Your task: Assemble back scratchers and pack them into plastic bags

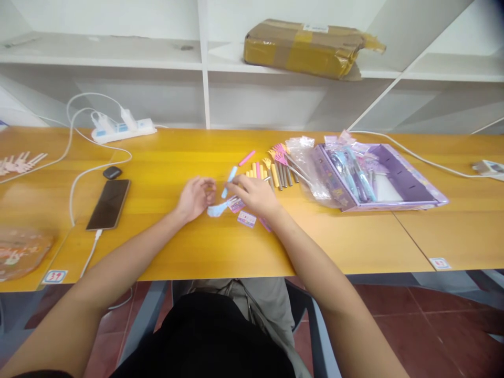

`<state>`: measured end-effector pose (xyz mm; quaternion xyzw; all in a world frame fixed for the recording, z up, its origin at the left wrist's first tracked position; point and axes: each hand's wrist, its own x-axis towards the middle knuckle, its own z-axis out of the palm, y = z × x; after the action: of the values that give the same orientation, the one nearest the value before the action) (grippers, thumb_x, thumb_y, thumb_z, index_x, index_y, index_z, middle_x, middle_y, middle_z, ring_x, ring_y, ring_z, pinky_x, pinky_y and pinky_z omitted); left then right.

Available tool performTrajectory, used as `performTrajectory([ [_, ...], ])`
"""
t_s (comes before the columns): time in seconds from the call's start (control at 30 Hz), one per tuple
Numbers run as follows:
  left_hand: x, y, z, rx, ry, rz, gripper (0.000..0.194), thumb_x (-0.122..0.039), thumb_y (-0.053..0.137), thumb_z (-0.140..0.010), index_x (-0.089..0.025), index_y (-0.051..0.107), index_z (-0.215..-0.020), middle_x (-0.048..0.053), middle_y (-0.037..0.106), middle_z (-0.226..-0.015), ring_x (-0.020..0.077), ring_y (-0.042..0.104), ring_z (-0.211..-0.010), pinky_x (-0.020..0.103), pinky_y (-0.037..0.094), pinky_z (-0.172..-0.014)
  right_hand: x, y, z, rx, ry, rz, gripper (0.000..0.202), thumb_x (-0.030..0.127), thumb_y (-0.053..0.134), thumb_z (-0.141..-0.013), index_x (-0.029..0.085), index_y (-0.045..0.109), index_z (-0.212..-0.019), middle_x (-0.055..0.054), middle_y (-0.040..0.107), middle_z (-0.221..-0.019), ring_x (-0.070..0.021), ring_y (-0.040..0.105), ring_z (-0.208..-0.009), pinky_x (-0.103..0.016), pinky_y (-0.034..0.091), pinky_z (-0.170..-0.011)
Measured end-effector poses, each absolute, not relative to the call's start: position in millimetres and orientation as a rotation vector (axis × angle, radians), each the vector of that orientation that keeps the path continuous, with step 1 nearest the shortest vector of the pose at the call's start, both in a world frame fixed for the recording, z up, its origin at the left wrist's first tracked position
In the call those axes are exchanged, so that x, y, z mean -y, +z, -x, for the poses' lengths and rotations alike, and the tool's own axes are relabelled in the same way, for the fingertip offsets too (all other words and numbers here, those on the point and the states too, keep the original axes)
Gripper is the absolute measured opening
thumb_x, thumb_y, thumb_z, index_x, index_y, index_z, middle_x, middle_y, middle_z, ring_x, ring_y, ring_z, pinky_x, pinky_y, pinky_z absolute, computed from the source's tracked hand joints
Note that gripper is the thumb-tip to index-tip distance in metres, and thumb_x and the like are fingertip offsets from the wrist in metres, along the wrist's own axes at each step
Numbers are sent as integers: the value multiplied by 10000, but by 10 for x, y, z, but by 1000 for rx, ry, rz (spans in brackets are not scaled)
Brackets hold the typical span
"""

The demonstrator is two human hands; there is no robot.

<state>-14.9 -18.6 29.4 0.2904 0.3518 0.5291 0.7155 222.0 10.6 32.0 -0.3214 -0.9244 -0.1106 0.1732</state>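
at mid-bench [220, 252], the left hand's [197, 198] fingers curl loosely apart, with nothing seen between them, probably poised to steady small pieces. the right hand [254, 194] bends its fingers at the light-blue tube [232, 173]; blur leaves it unclear whether they grip it. a light-blue piece [217, 210] and printed card [247, 219] lie towards six o'clock, close by. at one o'clock is a pink tube [247, 158]; at two, yellow tubes [274, 176] and hand-shaped heads [280, 153] on metal rods, seemingly grouped for easy reach. at three, the purple box [409, 173] corrals bagged pieces [364, 181]; the phone [108, 205] lies at nine, probably to charge.
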Motion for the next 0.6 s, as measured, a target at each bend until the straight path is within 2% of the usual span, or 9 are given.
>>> performTrajectory([
  [0.17,245,187,51,-794,1059,-810,273,-386,845,-873,-150,709,-866,20,633,-786,131,572,-672,255,494,-635,61,402,-2089,2810,-117,763,528,189,269,-1171,303,663,-1504,-99,737,-1258,-204,653,-1014,-331,497,-816],
  [0.27,261,154,63,-789,1100,-854,278,-377,859,-863,-147,702,-853,23,646,-798,126,581,-691,249,490,-646,60,342,-2068,2770,-34,774,555,209,247,-1170,316,636,-1551,-105,732,-1284,-214,657,-1070,-345,522,-870],
  [0.37,257,169,97,-819,1066,-873,263,-387,791,-887,-148,690,-841,38,667,-788,135,609,-667,256,499,-636,17,263,-2120,2604,6,833,551,374,276,-1173,254,615,-1589,-150,707,-1307,-264,655,-1145,-396,536,-942],
  [0.5,260,201,95,-825,1003,-920,182,-332,714,-875,-153,688,-895,47,674,-764,144,611,-618,265,485,-604,-21,240,-2261,2177,74,946,812,669,170,-1117,173,669,-1522,-195,666,-1293,-335,636,-1210,-489,513,-1056],
  [0.53,263,200,89,-830,998,-934,172,-319,711,-871,-153,689,-906,40,660,-748,136,590,-599,255,459,-583,-27,243,-2297,2060,124,965,864,714,133,-1101,180,702,-1471,-183,673,-1238,-328,649,-1163,-487,518,-1038],
  [0.6,268,184,80,-853,973,-982,176,-319,712,-884,-149,699,-925,17,614,-699,111,516,-553,236,390,-543,-47,247,-2355,1841,312,986,908,792,113,-1071,212,776,-1293,-121,666,-988,-282,661,-938,-436,542,-893],
])
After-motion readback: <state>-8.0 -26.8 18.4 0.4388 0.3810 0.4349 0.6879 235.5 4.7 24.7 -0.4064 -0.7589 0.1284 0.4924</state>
